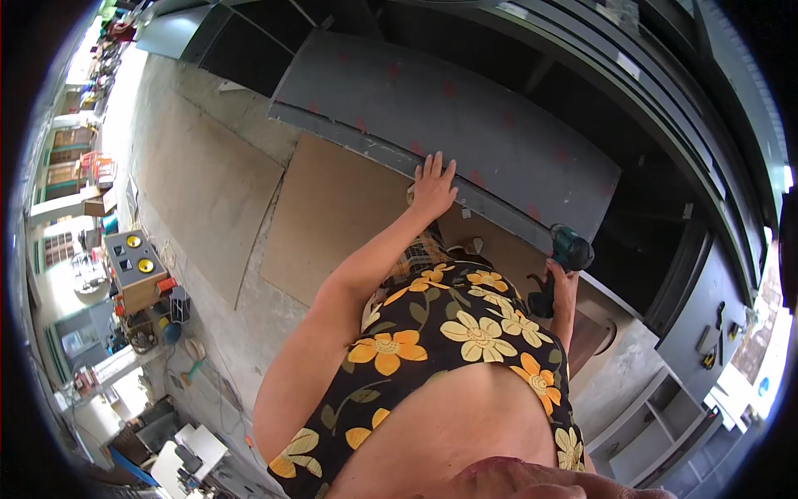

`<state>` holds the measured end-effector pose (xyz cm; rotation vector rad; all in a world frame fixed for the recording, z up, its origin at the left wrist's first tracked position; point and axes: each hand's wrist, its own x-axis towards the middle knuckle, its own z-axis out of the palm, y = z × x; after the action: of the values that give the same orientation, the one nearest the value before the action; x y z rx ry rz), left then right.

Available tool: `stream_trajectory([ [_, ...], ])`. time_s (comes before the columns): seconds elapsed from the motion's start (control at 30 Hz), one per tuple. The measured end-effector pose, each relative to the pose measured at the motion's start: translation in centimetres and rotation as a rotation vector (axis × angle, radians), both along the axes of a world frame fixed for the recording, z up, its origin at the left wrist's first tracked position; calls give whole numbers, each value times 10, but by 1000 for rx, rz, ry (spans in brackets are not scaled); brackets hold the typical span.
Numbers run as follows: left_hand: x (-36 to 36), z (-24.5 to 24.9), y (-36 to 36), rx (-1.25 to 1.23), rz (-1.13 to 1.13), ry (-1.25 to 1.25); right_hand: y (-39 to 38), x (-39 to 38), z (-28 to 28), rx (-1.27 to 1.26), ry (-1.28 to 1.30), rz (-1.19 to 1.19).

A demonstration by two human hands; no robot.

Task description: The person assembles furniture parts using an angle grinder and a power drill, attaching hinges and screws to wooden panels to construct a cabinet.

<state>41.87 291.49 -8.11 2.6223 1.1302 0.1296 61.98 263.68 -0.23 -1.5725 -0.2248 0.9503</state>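
Observation:
My left hand [434,186] lies with its fingers spread over the near edge of a long dark grey panel [490,116]. Faint red marks are scattered across the panel's face. In my right hand [563,287] is a teal and black cordless drill [572,247], gripped by its handle. The drill's head overlaps the panel's near right corner in this view. Dark open compartments [644,241] of a large cabinet frame surround the panel on its far and right sides.
Brown boards [332,212] cover part of the concrete floor [216,333]. On a grey surface at the right lie several hand tools [711,345], near a grey shelf unit [644,428]. A wooden speaker box [137,270] with yellow cones stands at the left among clutter and cables.

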Motion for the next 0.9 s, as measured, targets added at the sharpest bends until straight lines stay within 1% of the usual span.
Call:
stream_trajectory([
  [0.1, 18, 6, 24, 11, -10, 108, 1, 1, 13, -26, -38, 21],
  [0.23, 15, 10, 69, 53, -201, 134, 9, -6, 13, -75, -32, 27],
  [0.3, 22, 10, 68, 90, -298, 162, 0, 0, 16, -85, -33, 35],
  [0.37, 19, 8, 71, 123, -317, 163, 4, -2, 18, -101, -34, 41],
  [0.4, 19, 6, 71, 139, -331, 162, 7, -3, 17, -62, -38, 46],
  [0.47, 17, 2, 72, 137, -329, 143, 16, -9, 17, -54, 0, 38],
  [0.5, 25, 7, 60, 137, -322, 138, 8, 0, 23, -48, 22, 41],
  [0.6, 22, 6, 62, 114, -309, 118, 23, -5, 23, -84, 13, 77],
  [0.8, 31, 19, 61, -27, -265, 175, 42, -15, 29, -68, 6, 130],
  [0.9, 37, 24, 60, -52, -240, 201, 48, -18, 30, -87, -12, 157],
])
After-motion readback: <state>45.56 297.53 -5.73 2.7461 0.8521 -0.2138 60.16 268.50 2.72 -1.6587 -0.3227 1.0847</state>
